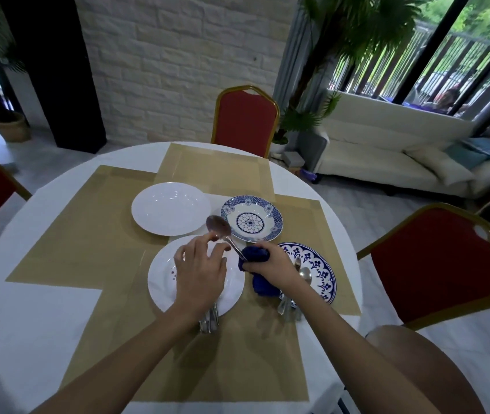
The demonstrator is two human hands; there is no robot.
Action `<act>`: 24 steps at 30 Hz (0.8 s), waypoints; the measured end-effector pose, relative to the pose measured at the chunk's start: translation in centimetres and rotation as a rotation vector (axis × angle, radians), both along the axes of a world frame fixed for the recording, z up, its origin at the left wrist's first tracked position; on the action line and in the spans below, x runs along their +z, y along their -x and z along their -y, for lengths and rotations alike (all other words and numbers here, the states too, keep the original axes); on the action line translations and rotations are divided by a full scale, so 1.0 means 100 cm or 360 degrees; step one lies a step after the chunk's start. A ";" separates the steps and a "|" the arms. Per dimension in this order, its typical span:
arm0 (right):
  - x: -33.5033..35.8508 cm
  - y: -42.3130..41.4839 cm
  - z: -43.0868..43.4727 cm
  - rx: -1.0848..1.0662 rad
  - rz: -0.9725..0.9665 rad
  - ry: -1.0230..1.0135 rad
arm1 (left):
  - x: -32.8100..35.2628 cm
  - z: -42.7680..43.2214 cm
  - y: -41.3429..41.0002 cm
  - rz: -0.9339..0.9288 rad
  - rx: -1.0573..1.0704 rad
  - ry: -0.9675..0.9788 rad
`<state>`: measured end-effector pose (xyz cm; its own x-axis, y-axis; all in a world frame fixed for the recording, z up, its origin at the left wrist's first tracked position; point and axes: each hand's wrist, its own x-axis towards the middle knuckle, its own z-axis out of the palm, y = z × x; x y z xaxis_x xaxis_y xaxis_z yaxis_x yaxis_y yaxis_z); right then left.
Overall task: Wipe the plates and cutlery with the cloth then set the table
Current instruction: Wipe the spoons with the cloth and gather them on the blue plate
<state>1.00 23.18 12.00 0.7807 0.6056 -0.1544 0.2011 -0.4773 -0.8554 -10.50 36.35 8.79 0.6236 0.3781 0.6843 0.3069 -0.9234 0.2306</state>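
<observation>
Round table point(43, 294) under a white cloth, laid with tan placemats point(88, 234), seen from above. At far left, an empty white plate point(170, 209). Nearer the viewer, a second white plate point(160, 282) with reddish specks on its left side and cutlery handles point(209, 319) projecting over its near rim. The left hand point(200, 273) hovers over this plate, its forefinger and thumb tips meeting on the neck of a spoon point(218, 227) just below the bowl, the other fingers loosely spread. The spoon is held clear of the table, bowl tilted up and to the left, handle slanting down to the right into a dark blue cloth point(255, 255). Behind it, a blue-and-white patterned bowl point(251, 218). The right hand point(270, 264) is clenched round the bunched cloth, which wraps the handle; a loose tail hangs below the fist. At right, partly hidden by that wrist, a blue floral plate point(321, 276) carrying more spoons point(305, 273). A red banquet chair point(435, 264) stands beyond the table edge.
</observation>
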 end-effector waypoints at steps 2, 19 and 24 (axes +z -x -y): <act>0.000 0.005 0.002 -0.0068 -0.0179 -0.0096 | 0.002 0.006 -0.003 -0.0168 -0.0136 0.0637; -0.027 0.006 0.115 -0.0636 -0.0532 -0.0043 | -0.008 0.056 -0.080 -0.0297 -0.0273 0.2059; -0.026 0.001 0.149 -0.1116 -0.1082 -0.0612 | -0.025 0.076 -0.102 -0.0893 -0.0451 0.1874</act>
